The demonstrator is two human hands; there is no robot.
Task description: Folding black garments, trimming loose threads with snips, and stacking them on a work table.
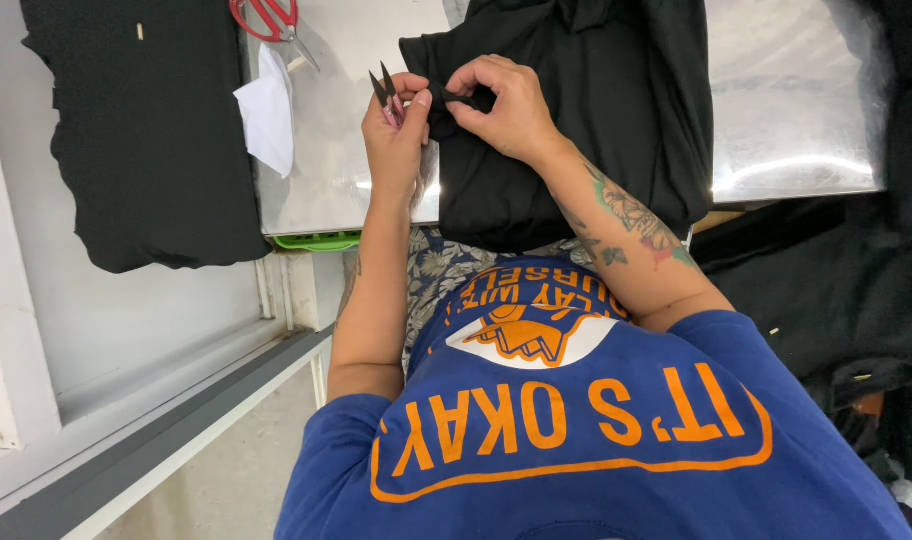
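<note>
Black garment (576, 110) — lying on the steel table (796, 90), one fold pinched between right hand (511, 105) fingertips. Left hand (396, 135) at its 9 o'clock, fingers closed round thread snips (384, 90). Red-handled scissors (266, 18) — 10 o'clock; white cloth scrap (266, 110) beside.

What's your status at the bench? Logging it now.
Left hand grips small thread snips. Right hand pinches fold of black fabric garment on shiny metal table. Red-handled scissors lie apart.
</note>
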